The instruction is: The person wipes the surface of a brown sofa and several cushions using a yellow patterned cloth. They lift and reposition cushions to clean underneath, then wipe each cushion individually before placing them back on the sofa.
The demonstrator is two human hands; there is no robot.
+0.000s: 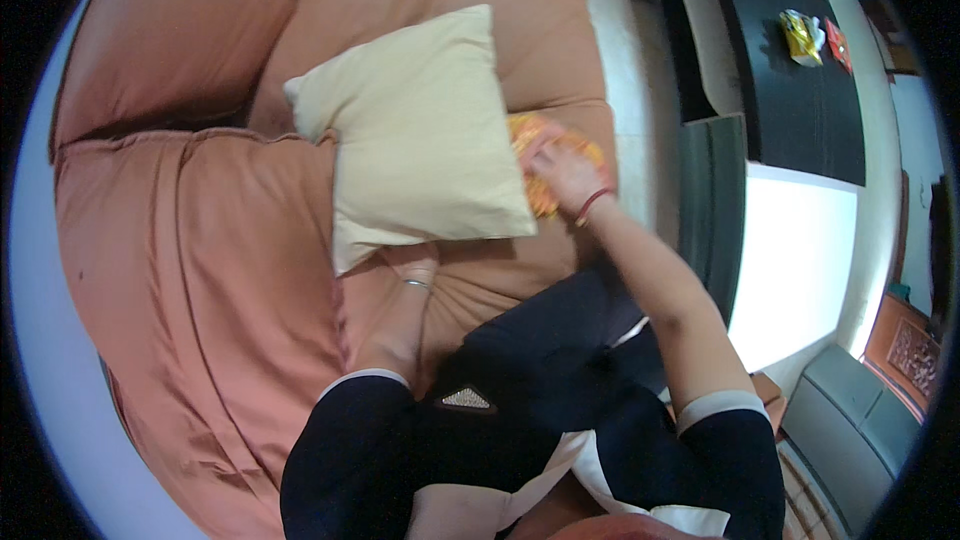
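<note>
A plain cream cushion (427,135) rests tilted on the seat of a terracotta-coloured sofa (240,255). My left hand (412,259), with a thin metal bracelet at the wrist, reaches beneath the cushion's near edge; its fingers are hidden there. At the cushion's right side lies a bunched orange and yellow patterned cloth (546,196), partly covered by the cushion. My right hand (568,169), wearing a red band, has its fingers curled into this cloth, somewhat blurred.
To the right, past a strip of pale floor (626,105), stands a dark table (787,105). A yellow packet (801,37) and a red packet (838,45) lie on it. The sofa's backrest (180,37) rises at the upper left. Grey furniture (847,427) stands at the lower right.
</note>
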